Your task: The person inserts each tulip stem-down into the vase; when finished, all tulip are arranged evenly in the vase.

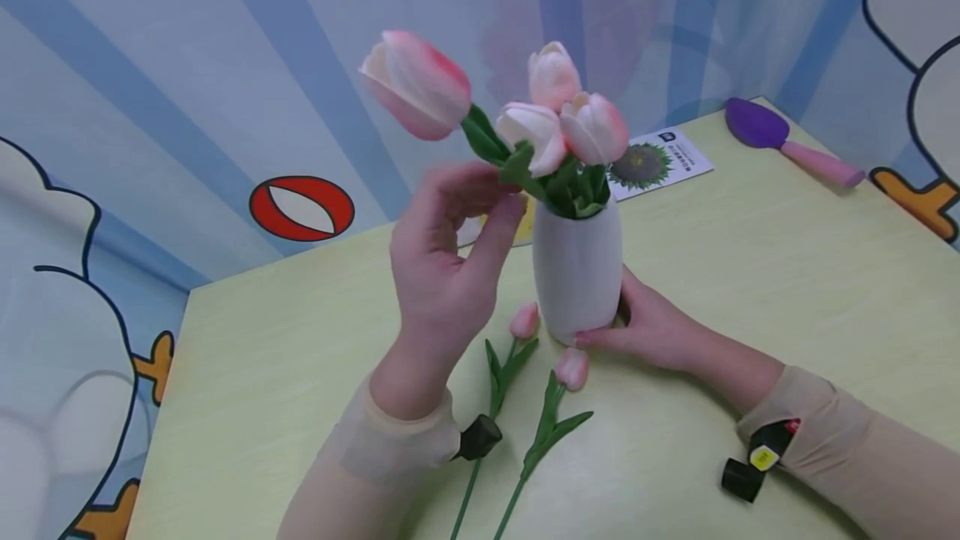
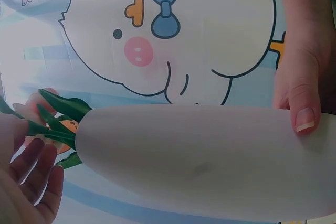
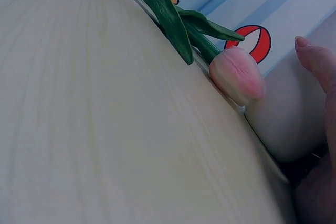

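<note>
A white vase stands on the table, holding several pink-and-white tulips. My left hand is beside the vase's mouth, its thumb and fingers pinching the green stem of a tulip whose bloom leans out to the left. In the left wrist view that stem runs into the vase opening. Low on the vase, my right hand grips its base, the thumb in front and the other fingers hidden behind. Two more tulips lie on the table, one bloom left of the base and another just before it.
Behind the vase lies a printed card with a plant picture. A purple scoop with a pink handle rests at the back right. Cartoon-printed walls border the pale yellow table.
</note>
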A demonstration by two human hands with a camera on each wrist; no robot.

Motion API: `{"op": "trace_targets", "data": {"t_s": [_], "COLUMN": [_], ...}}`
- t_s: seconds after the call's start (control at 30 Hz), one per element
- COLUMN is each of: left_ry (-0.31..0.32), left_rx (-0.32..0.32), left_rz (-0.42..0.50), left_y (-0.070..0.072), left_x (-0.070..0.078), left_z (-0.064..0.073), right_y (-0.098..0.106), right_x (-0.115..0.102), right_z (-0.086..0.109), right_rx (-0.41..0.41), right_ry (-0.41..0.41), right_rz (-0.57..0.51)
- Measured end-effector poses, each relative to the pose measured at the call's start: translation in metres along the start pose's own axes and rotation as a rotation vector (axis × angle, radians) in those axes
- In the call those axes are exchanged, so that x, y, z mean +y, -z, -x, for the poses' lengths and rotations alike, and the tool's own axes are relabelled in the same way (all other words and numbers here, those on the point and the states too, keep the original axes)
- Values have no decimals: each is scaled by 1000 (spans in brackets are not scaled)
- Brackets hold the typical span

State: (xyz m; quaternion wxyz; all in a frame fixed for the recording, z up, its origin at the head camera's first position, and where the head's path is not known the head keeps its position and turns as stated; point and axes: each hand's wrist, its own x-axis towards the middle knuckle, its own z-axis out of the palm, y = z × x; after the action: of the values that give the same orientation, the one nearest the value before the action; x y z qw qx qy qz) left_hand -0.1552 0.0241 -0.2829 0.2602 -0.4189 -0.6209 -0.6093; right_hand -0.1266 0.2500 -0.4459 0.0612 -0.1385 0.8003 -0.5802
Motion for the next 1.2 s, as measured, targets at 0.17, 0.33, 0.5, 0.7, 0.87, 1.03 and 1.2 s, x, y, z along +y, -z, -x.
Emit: {"op": "trace_targets", "data": {"t_s": [0.17, 0.33, 0.5, 0.7, 0.87, 1.03, 1.2], "left_ry": [22, 2, -17, 9, 31, 61, 81], "left_rx": [-12, -6, -41, -98, -155, -190, -218], "left_rz": [-33, -51, -106, -162, -182, -183, -187], "left_y": [-3, -3, -5, -5, -4, -2, -1], "left_x": [-3, -6, -10, -14, -18, -16, -15], "left_z": [2, 2, 3, 6, 8, 8, 8], "right_y": [0, 0, 0, 0, 0, 0, 0], "right_x": [0, 0, 0, 0, 0, -1, -1], "right_z": [0, 0, 0, 0, 0, 0, 0], "right_rx": [-3, -5, -7, -9, -10, -12, -12], "right_ry": [0, -3, 7, 8, 7, 21, 21], "right_rz": [3, 1, 4, 7, 4, -1, -2]}}
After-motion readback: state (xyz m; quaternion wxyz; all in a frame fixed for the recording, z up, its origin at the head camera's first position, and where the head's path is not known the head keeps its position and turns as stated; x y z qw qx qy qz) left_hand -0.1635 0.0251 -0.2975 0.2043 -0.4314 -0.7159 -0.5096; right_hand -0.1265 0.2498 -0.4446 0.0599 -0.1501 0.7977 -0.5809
